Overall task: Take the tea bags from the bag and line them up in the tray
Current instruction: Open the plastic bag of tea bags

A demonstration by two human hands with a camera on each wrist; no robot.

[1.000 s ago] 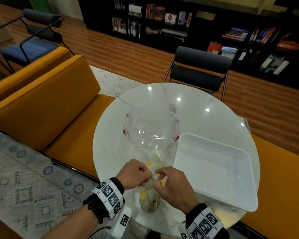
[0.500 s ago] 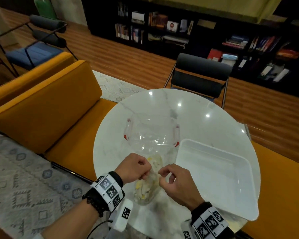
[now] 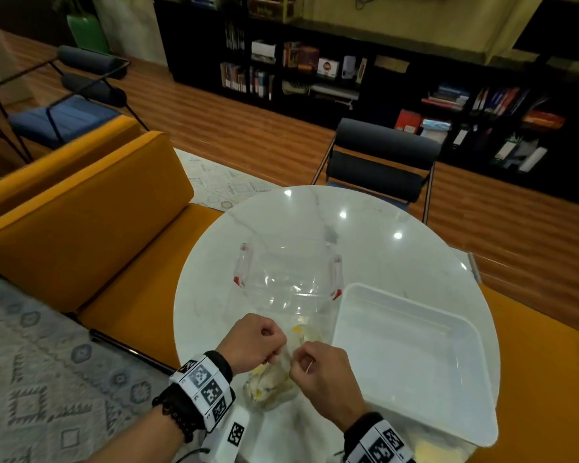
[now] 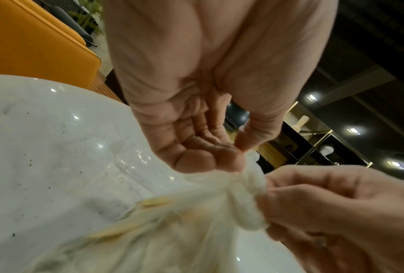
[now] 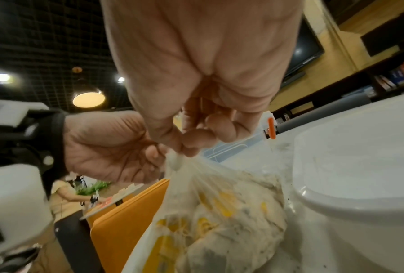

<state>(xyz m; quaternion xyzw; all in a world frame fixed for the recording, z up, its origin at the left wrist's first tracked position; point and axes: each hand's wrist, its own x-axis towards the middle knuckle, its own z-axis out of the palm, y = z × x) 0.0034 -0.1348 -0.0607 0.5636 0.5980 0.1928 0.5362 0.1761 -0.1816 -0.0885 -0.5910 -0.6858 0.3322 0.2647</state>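
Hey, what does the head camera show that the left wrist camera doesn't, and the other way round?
Only the head view shows the white tray, with no tea bags in it, the clear container with red clips, and the black chair.

Only the left wrist view shows the bag's twisted knot close up, pinched between both hands' fingertips.

Both show the left hand and right hand gripping the top of the plastic bag, which lies on the white table.

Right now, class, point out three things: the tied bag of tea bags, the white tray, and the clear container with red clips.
bag (image 5: pixel 219 212), right wrist view, bulging body.
white tray (image 3: pixel 411 355), head view, bare floor.
clear container (image 3: pixel 288 272), head view, transparent wall.
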